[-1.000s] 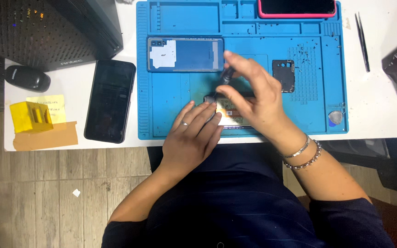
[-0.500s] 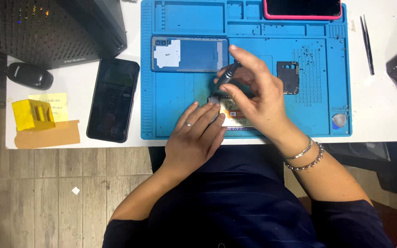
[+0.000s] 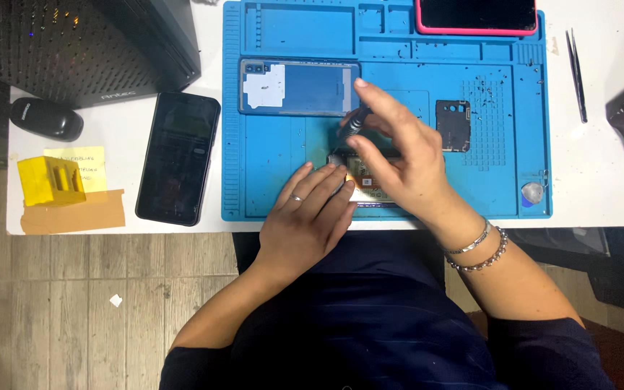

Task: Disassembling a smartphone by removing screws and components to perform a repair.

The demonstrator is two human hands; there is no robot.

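Note:
An opened phone [image 3: 367,186] lies on the blue work mat [image 3: 283,166], mostly covered by my hands. My right hand [image 3: 406,162] grips a small dark screwdriver [image 3: 352,124], tip pointing down at the phone's upper left corner. My left hand [image 3: 310,217] rests flat on the phone's left end, fingers together, a ring on one finger. The phone's blue back cover [image 3: 299,87] lies just above on the mat. A small dark square part [image 3: 453,124] sits to the right of my right hand.
A black phone [image 3: 178,157] lies left of the mat. A yellow block [image 3: 50,180] and brown card [image 3: 74,211] sit at the left edge, near a black mouse [image 3: 46,118] and a computer case [image 3: 81,43]. A pink-cased phone [image 3: 479,16] and tweezers [image 3: 576,72] lie at the top right.
My right hand has lifted slightly and tilted the screwdriver, exposing more of the phone under it. The left hand stays pressed on the phone.

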